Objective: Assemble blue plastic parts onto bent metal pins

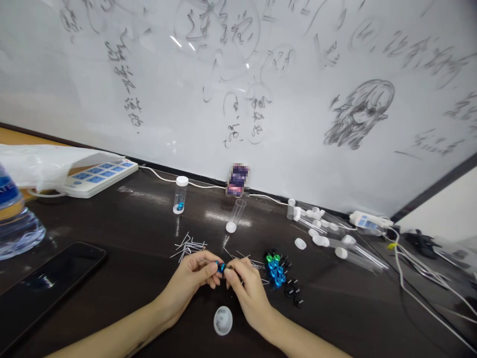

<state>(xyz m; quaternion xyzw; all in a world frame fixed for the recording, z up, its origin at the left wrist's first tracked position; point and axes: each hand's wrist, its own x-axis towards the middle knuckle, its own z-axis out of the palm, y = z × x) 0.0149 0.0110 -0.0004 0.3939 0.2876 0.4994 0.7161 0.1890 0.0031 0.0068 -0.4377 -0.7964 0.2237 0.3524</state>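
Note:
Over the dark desk, my left hand (192,276) is closed in a pinch around a small blue metal ring-like part (220,267). A thin bit of metal shows along its fingers. My right hand (249,286) pinches at the right end of the blue part, where something dark and tiny sits at the fingertips, too small to name. L-shaped hex keys (189,245) lie in a pile beyond my left hand. More hex keys (257,262) lie partly hidden behind my right hand. Right of it are several blue metal parts (274,271), green ones (273,258) and black screws (292,288).
A small translucent cup (223,320) sits between my forearms. Behind stand a capped clear tube (181,196) with blue parts inside and another tube (236,216). Tubes and white caps (319,240) lie right; a phone (48,283), water bottle (18,223) and power strip (100,176) left.

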